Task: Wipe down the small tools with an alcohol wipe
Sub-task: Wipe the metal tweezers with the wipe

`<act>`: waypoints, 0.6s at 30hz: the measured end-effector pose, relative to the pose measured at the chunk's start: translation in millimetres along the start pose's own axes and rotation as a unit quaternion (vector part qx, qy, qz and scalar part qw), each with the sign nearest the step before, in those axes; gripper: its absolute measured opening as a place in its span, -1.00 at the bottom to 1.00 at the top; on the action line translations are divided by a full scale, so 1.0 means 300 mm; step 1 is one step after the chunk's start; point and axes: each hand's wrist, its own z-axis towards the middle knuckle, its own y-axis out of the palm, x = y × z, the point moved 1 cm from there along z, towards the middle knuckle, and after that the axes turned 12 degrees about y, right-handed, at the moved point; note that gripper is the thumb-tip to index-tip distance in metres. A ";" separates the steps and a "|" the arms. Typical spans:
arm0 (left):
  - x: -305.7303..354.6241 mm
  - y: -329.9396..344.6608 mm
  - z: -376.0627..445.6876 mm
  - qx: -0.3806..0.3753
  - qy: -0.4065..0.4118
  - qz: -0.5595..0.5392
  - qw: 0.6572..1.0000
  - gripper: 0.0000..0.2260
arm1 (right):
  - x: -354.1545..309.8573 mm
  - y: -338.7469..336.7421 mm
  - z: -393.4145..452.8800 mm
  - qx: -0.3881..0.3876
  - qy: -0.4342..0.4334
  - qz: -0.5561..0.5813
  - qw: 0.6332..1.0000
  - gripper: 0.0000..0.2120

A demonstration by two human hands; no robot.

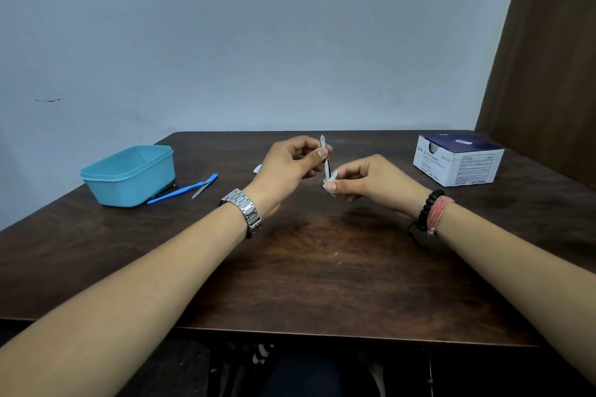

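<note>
Both hands are raised a little above the dark wooden worktop (306,267), near its middle. The left hand (287,164) holds a small metal tool, tweezers (325,158) as far as I can tell, and its fingers (321,153) pinch the tool a little above its middle. The tweezers stand almost upright, with the upper end above the thumb. The right hand (371,179) is just beside the left one, and its fingers are curled around a small white alcohol wipe (330,182), which they press around the lower end of the tweezers — so the wipe touches the tool there.

The landmark here is the blue plastic container (129,176), which stands open on the worktop, well to the left of the hands. Just to the right of the container lie more small tools: a blue-handled tool (175,193) and a metal nail file with a blue end (204,185), side by side. A dark object (166,191) lies against the container's right wall; I cannot tell what it is. Far to the right of the container, beyond both hands, stands a white and dark blue box of alcohol swabs (458,159), open at the top.

The left wrist carries a metal watch (243,211) — the right wrist carries a black bead bracelet (427,208) and a pink thread band (440,211).
</note>
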 end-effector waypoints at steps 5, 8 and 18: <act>-0.002 -0.004 0.007 0.020 -0.020 -0.054 0.998 -0.90 | 0.003 -0.005 -0.001 0.008 0.009 0.026 1.000 -0.89; -0.005 0.000 0.004 0.006 -0.017 -0.049 0.999 -0.89 | 0.001 -0.004 0.001 0.015 0.006 0.033 0.999 -0.89; -0.009 0.009 -0.005 -0.021 -0.019 -0.073 0.997 -0.92 | -0.001 -0.012 0.007 0.046 -0.022 0.035 0.998 -0.93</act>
